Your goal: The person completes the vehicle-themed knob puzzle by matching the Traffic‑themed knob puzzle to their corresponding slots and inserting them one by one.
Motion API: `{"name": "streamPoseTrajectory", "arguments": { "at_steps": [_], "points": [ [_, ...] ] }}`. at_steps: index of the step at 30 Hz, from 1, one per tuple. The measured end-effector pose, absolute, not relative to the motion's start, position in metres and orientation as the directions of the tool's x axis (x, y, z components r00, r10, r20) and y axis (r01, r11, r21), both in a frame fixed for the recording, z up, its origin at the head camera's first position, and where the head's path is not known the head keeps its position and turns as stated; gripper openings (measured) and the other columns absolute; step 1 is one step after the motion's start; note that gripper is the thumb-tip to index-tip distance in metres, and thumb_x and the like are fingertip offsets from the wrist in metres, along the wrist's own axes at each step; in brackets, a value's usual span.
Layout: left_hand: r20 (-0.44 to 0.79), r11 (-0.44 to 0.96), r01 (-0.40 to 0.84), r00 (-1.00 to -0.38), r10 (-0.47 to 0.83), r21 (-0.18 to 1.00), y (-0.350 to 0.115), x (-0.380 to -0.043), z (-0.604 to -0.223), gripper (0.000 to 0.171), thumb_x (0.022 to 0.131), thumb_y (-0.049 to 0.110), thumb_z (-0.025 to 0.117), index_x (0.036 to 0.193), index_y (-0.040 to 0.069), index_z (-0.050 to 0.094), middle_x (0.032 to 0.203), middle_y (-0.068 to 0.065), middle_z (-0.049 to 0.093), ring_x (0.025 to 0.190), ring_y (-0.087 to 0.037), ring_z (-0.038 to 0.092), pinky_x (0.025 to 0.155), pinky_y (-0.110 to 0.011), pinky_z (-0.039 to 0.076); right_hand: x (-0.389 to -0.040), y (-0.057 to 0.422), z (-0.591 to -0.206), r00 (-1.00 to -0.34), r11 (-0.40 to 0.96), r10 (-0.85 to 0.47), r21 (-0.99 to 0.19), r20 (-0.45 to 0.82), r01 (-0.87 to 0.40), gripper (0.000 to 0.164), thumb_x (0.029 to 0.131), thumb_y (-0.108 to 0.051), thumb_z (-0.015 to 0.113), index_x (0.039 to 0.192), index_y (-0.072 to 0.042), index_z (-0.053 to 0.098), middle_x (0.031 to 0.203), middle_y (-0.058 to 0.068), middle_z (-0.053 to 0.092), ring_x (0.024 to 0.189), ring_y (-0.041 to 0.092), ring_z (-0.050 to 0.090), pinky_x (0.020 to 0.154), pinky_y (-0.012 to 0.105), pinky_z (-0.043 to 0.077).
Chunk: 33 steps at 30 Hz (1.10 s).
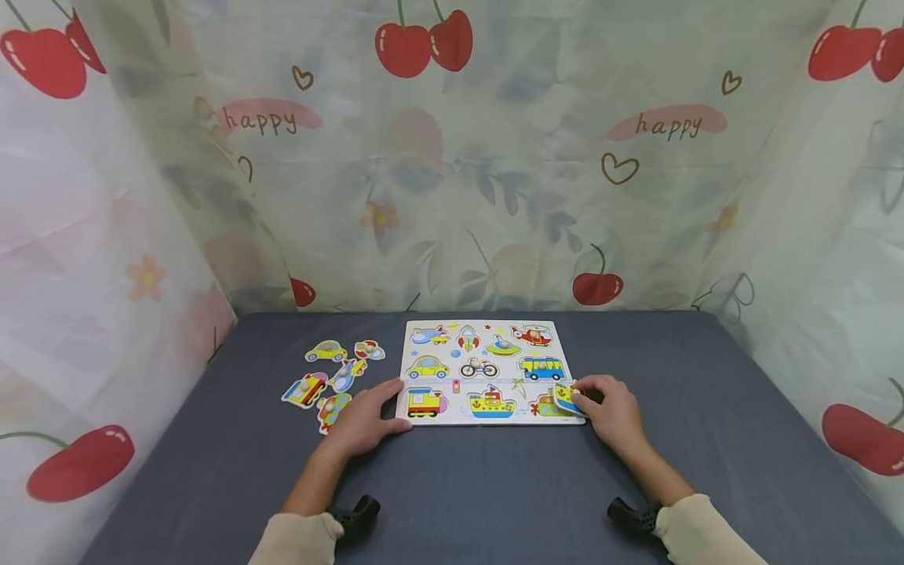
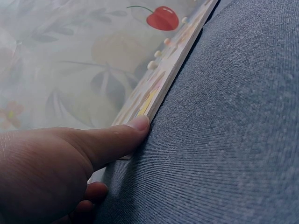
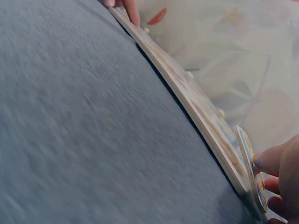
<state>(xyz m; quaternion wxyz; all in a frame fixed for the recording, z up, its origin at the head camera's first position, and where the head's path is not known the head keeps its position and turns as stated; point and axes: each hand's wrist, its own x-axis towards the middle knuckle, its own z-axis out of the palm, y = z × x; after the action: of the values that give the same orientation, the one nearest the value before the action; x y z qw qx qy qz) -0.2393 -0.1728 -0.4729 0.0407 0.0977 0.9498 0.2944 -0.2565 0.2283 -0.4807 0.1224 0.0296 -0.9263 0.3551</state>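
Note:
A white puzzle board (image 1: 459,420) printed with vehicles lies flat on the dark table. My left hand (image 1: 363,421) rests against its near left corner, the thumb (image 2: 119,140) pressing the edge and the other fingers along the left side. My right hand (image 1: 613,412) pinches a yellow and blue ship piece (image 1: 563,398) with anchors on it. That piece is tilted over the board's near right corner, partly covering the printed submarine (image 1: 542,406). In the right wrist view the ship piece (image 3: 244,148) stands on edge beside the board's end, gripped by thumb and fingers.
Left of the board lie loose knobbed pieces: a yellow car (image 1: 326,351), a rocket (image 1: 369,350), a plane (image 1: 348,377), a train (image 1: 305,390) and a submarine (image 1: 332,410) near my left hand. Helicopter (image 1: 533,336) and bus (image 1: 542,368) pieces sit on the board. A patterned curtain (image 1: 452,196) encloses the table.

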Motion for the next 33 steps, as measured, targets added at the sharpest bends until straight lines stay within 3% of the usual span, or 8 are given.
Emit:
{"name": "streamPoseTrajectory", "arguments": {
  "at_steps": [9, 14, 24, 33],
  "points": [
    [-0.025, 0.811, 0.149, -0.98, 0.198, 0.566, -0.173, -0.239, -0.473, 0.074, 0.083, 0.034, 0.077, 0.147, 0.012, 0.045, 0.15, -0.006, 0.043, 0.138, -0.032, 0.035, 0.111, -0.051, 0.025, -0.251, 0.213, -0.483, -0.951, 0.727, -0.019, -0.649, 0.308, -0.225, 0.012, 0.086, -0.011, 0.074, 0.097, -0.006, 0.072, 0.098, 0.01, 0.064, 0.092, 0.028, 0.051, 0.079, 0.043, 0.039],
    [-0.026, 0.81, 0.147, -0.98, 0.196, 0.568, -0.173, -0.238, -0.472, 0.074, 0.083, 0.034, 0.077, 0.147, 0.012, 0.045, 0.15, -0.006, 0.043, 0.138, -0.033, 0.036, 0.111, -0.052, 0.026, -0.25, 0.208, -0.484, -0.939, 0.72, -0.036, -0.642, 0.343, -0.263, 0.011, 0.084, -0.01, 0.075, 0.095, -0.007, 0.072, 0.1, 0.011, 0.065, 0.094, 0.029, 0.052, 0.082, 0.046, 0.04],
    [-0.021, 0.809, 0.156, -0.979, 0.204, 0.567, -0.173, -0.238, -0.473, 0.073, 0.084, 0.032, 0.077, 0.146, 0.01, 0.045, 0.149, -0.007, 0.043, 0.138, -0.032, 0.036, 0.112, -0.052, 0.024, -0.25, 0.196, -0.485, -0.95, 0.712, -0.05, -0.656, 0.308, -0.251, 0.013, 0.085, -0.013, 0.075, 0.097, -0.009, 0.072, 0.106, 0.011, 0.065, 0.102, 0.029, 0.05, 0.089, 0.049, 0.039],
    [-0.016, 0.808, 0.162, -0.978, 0.208, 0.567, -0.173, -0.239, -0.473, 0.074, 0.084, 0.033, 0.077, 0.146, 0.011, 0.045, 0.149, -0.007, 0.043, 0.137, -0.033, 0.036, 0.111, -0.052, 0.025, -0.251, 0.183, -0.483, -0.942, 0.705, -0.082, -0.649, 0.327, -0.287, 0.012, 0.083, -0.011, 0.077, 0.095, -0.008, 0.072, 0.097, 0.006, 0.065, 0.097, 0.026, 0.05, 0.083, 0.045, 0.04]
  ]
}}
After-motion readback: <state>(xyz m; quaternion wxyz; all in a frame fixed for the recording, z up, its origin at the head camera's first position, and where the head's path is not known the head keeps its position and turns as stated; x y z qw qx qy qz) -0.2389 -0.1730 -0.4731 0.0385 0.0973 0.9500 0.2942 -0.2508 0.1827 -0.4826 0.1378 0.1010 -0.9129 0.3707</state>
